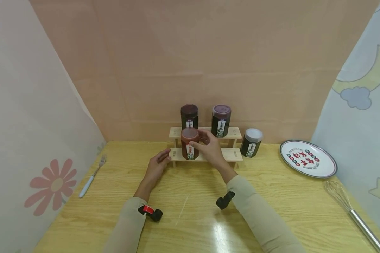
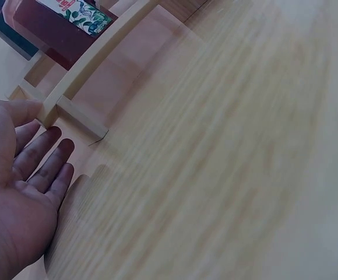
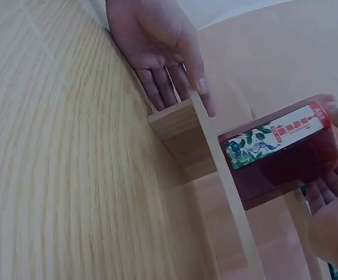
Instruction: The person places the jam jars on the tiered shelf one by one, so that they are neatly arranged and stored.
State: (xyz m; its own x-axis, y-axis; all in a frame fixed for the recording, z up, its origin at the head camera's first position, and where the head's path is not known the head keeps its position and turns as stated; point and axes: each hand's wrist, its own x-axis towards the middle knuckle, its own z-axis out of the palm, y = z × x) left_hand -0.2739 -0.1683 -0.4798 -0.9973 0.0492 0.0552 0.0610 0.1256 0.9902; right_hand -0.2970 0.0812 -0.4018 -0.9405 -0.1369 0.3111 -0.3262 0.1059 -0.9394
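Observation:
A wooden two-step rack (image 1: pixel 209 154) stands at the back of the table. My right hand (image 1: pixel 211 147) grips a dark red jar (image 1: pixel 190 143) around its lid, thumb on the near side and fingers behind. The jar is upright at the left part of the lower step; in the right wrist view its base (image 3: pixel 239 192) is at the board. Beside the rack's left end is my left hand (image 1: pixel 156 167), fingers loosely bent. In the left wrist view its thumb (image 2: pixel 26 111) touches the end of the lower board (image 2: pixel 93 55).
On the upper step stand a dark jar (image 1: pixel 189 114) and a purple-lidded jar (image 1: pixel 221 119). A white-lidded jar (image 1: pixel 251 142) is right of the rack. Farther right are a patterned plate (image 1: pixel 323 168) and a whisk (image 1: pixel 351 211). A fork (image 1: pixel 92 179) lies at left.

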